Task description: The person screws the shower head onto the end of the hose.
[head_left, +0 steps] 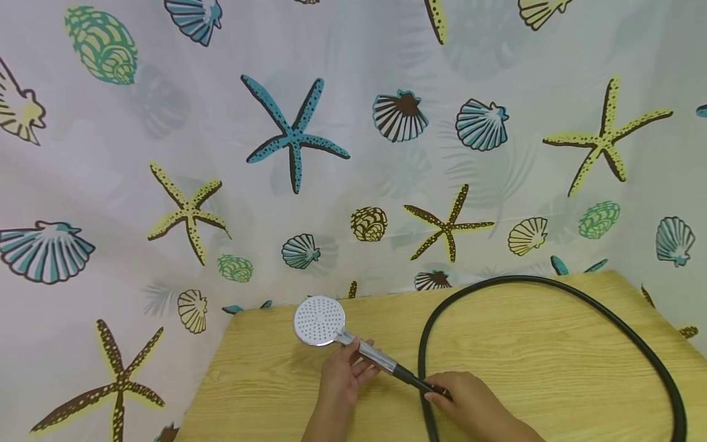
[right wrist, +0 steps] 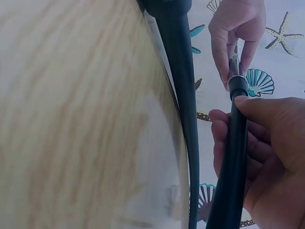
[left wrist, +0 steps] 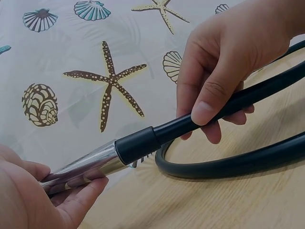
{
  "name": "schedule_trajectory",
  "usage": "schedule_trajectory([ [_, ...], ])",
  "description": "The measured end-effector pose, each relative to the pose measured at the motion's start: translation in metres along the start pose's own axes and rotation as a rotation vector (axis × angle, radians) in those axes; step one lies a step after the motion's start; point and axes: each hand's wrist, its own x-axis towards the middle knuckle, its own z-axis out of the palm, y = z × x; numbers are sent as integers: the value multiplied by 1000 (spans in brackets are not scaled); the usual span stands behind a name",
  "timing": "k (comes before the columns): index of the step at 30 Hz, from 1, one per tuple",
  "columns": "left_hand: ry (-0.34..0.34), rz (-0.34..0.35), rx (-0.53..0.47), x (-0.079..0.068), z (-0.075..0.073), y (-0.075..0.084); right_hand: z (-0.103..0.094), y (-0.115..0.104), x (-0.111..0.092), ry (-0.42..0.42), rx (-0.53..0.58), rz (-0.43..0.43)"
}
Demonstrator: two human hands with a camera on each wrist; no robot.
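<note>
A chrome handheld shower head with a round, dotted white face points up and left above the table. My left hand grips its chrome handle. A black collar joins the handle's lower end to a black hose. Just behind that collar, my right hand pinches the hose between thumb and fingers. In the right wrist view, the hose runs back past the right palm, and the left hand holds the handle beyond it.
The black hose loops widely over the wooden table to the right and back toward the front edge. A white curtain printed with shells and starfish hangs behind the table and at both sides.
</note>
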Motion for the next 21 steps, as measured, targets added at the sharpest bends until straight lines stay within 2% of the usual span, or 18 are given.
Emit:
schedule_trajectory([
  [5, 13, -20, 9, 1, -2, -2, 0, 0, -1, -29, 8, -2],
  [12, 43, -40, 20, 5, -5, -8, 2, 1, -3, -32, 6, -48],
  [21, -3, -33, 102, 7, -11, -15, 5, 1, -3, -34, -5, -57],
])
